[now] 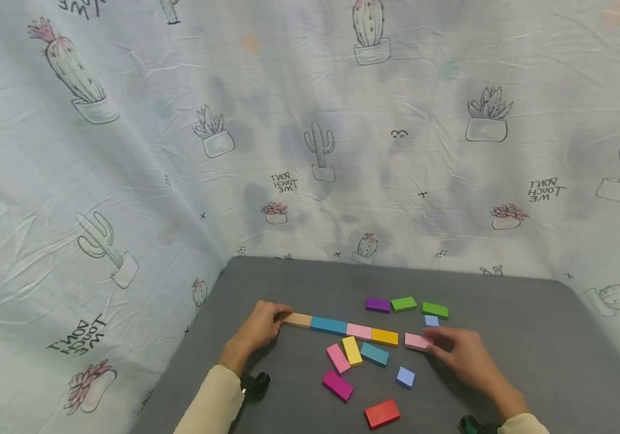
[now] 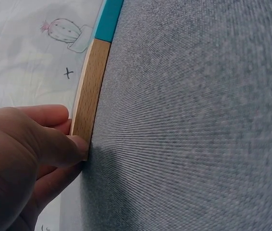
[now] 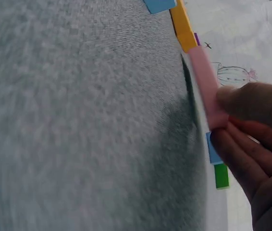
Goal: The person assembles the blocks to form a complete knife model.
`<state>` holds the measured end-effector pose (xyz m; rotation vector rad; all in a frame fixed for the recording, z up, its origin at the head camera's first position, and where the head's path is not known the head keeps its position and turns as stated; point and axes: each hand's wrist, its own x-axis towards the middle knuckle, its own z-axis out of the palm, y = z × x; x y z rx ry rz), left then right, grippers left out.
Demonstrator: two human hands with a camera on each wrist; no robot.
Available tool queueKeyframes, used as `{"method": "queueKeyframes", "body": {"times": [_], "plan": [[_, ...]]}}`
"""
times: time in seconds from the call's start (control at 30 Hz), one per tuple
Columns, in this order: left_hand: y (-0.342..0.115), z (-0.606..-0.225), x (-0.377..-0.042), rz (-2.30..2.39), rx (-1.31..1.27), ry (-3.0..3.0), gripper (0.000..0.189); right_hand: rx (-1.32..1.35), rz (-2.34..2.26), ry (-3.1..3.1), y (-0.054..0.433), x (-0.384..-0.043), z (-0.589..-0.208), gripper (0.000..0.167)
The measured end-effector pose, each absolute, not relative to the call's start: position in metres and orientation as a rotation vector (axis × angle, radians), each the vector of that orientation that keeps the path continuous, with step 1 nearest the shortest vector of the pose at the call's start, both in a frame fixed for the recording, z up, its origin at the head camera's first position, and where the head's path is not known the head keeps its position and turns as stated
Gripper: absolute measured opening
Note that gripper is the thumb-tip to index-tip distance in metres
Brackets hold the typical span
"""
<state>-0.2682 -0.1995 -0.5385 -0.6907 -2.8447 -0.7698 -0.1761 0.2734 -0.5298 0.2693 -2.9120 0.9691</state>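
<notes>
Pink block (image 1: 415, 342) pinched by the right hand (image 1: 464, 358), just beside the orange block (image 1: 385, 337) ending a row (image 1: 328, 326), wooden block (image 1: 297, 320) at the row's other end pinched by the left hand (image 1: 256, 330), loose coloured blocks (image 1: 338, 386) nearby, grey table (image 1: 288, 401) beneath

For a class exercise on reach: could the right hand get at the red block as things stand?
Probably yes, though the right hand holds a pink block it would likely set down first; the red block lies uncovered, with no block against it.
</notes>
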Motion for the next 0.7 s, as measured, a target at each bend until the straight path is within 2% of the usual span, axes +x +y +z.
{"method": "queueKeyframes", "body": {"times": [0.23,0.7], "plan": [[-0.1993,-0.5359,-0.2688,-0.795,-0.67,-2.876,0.031,0.24,0.989,-2.928,0.2732,-0.1807,-0.5359,0.037],[-0.1992,-0.5304,-0.2714,-0.813,-0.667,-2.882,0.031,0.223,0.983,-2.923,0.2672,-0.1827,-0.533,0.035]]}}
